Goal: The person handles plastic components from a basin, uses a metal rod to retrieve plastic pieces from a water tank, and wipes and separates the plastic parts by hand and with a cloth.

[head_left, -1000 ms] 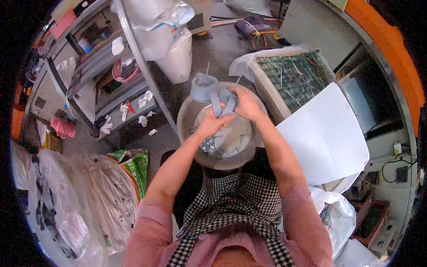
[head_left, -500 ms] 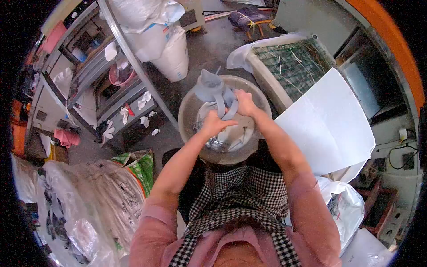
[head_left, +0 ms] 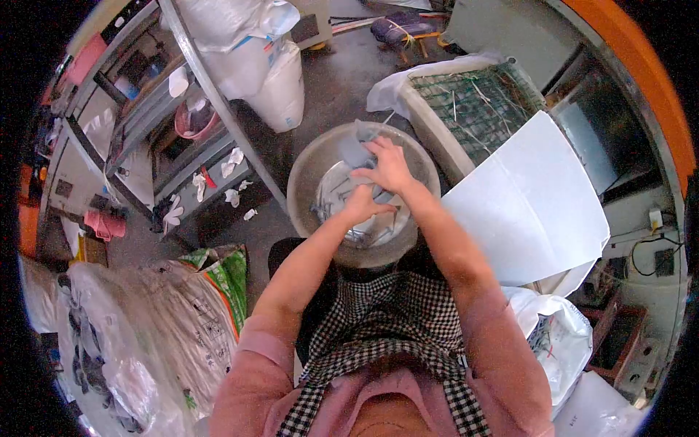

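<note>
A grey plastic jug-shaped piece (head_left: 354, 151) is tilted above the far side of a round tub (head_left: 304, 182), blurred and partly covered by my hands. My right hand (head_left: 389, 166) grips it from the right, fingers bent over its upper part. Lower down, my left hand (head_left: 362, 206) is closed at its lower grey strip, thumb sticking out to the right; the contact itself is mostly hidden. Beneath both hands, small grey scraps (head_left: 338, 195) lie on a whitish surface inside the tub.
A large white sheet (head_left: 535, 204) stands right of the tub, beside a crate with green netting (head_left: 466, 109). To the left is a metal rack (head_left: 226, 109) with full white sacks (head_left: 273, 87) behind it. Plastic-wrapped bags (head_left: 145, 342) lie near left, a white bag (head_left: 557, 339) near right.
The grey jug-shaped piece has turned and tilted, showing less of its body. My right hand has moved up and left over it. My left hand has shifted only slightly.
</note>
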The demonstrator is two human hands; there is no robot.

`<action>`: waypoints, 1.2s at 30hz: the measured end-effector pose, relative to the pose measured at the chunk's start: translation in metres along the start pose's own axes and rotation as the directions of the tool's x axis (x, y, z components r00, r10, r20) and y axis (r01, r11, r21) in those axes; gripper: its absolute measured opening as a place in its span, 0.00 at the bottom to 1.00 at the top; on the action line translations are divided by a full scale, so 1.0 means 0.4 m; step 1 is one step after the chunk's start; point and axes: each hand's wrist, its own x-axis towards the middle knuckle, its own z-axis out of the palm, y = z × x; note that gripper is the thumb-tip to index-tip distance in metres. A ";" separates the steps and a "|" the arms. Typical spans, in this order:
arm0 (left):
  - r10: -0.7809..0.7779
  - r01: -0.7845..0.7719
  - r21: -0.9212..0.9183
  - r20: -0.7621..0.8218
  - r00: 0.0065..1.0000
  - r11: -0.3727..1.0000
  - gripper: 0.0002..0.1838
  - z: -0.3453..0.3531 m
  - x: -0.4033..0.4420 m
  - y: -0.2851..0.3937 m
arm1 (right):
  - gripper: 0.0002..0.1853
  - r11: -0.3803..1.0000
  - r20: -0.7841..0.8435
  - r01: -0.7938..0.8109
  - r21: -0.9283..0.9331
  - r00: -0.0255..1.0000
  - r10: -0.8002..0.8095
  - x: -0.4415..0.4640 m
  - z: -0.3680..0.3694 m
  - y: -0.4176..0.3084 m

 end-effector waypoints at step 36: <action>-0.120 0.052 -0.953 0.017 0.993 0.299 0.35 -0.169 -0.012 0.113 | 0.36 0.902 0.063 -0.156 0.402 0.988 0.142 0.025 -0.136 0.027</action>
